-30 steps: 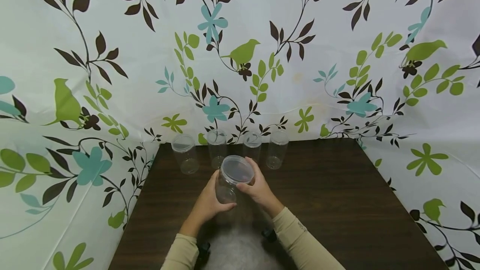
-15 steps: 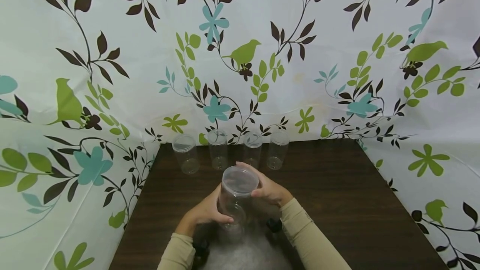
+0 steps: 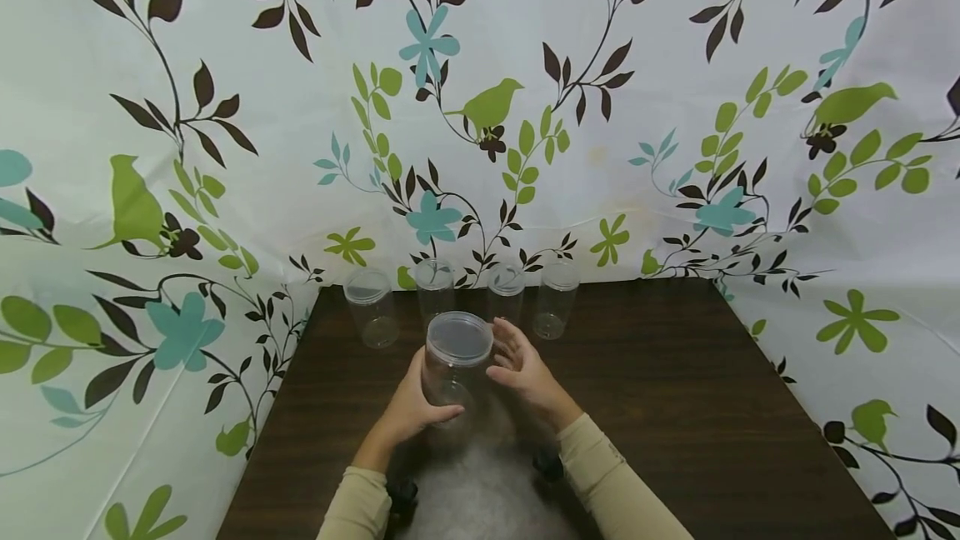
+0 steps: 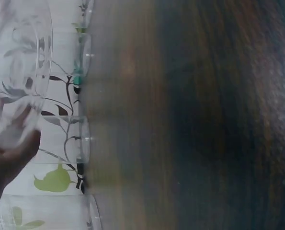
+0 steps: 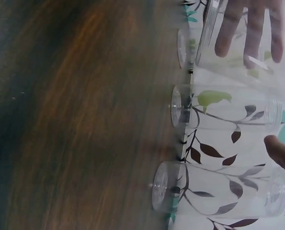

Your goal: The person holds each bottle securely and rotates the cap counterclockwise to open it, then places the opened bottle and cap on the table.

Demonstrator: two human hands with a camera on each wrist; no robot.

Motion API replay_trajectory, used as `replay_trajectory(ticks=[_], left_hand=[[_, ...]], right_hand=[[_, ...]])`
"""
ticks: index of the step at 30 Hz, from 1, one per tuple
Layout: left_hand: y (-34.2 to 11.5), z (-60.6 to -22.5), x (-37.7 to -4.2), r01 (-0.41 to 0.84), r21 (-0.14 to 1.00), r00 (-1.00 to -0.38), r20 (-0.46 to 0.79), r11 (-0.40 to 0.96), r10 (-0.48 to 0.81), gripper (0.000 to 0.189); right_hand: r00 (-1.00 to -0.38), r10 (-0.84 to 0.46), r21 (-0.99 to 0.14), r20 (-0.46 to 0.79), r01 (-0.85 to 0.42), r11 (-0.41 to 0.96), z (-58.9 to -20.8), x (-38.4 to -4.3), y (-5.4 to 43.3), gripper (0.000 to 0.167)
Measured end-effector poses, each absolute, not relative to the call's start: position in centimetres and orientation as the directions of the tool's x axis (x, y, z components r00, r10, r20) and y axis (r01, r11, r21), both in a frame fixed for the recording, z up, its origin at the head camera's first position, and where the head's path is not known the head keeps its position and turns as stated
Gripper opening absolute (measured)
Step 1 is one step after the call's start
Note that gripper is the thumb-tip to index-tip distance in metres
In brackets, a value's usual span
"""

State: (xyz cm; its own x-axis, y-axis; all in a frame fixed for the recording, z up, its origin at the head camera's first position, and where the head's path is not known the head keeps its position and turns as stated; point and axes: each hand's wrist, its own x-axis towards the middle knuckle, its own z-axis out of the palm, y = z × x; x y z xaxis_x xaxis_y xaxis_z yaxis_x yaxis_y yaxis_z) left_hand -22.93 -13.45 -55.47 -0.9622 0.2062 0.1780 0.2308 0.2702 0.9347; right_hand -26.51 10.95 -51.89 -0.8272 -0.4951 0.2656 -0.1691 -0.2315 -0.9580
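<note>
A clear plastic jar [image 3: 459,340] with a translucent lid is held up over the table by my left hand [image 3: 408,408], its thumb across the near side. Through the clear wall, the left fingers [image 5: 254,33] show in the right wrist view. My right hand [image 3: 531,380] is just right of the jar, fingers parted and bent loosely, holding nothing. In the left wrist view the jar [image 4: 17,57] is tilted at the upper left, above the left thumb [image 4: 25,155].
Behind the hands, along the far edge of the dark wooden table [image 3: 675,407], several similar clear jars [image 3: 372,307] stand in a row. A patterned cloth [image 3: 480,107] hangs close behind them. Dark wrist gear [image 3: 550,463] sits under the sleeves.
The right hand has come off the jar and opened. The left hand keeps its hold; the jar came nearer the body, then moved back and to the left.
</note>
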Motion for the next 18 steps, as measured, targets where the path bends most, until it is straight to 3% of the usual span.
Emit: replay_trajectory(ticks=[6,13,18], left_hand=[[-13.4,-55.9,-23.2,0.25,0.904,-0.966,0.211,0.346,0.147,0.12],[-13.0,-55.6,-23.0,0.353,0.852,-0.933,0.292,0.388,0.209,0.12],[-13.0,-55.0,-22.7,0.359,0.846,-0.924,0.261,0.394,0.28,0.121]], right_hand=[[-0.838,-0.491,-0.972,0.237,-0.204,-0.12,-51.4,-25.6,10.1,0.101],[-0.853,-0.478,-0.978,0.21,-0.181,-0.106,-50.7,-25.5,9.2,0.109],[-0.836,-0.491,-0.969,0.243,-0.229,-0.09,-50.6,-25.9,9.4,0.108]])
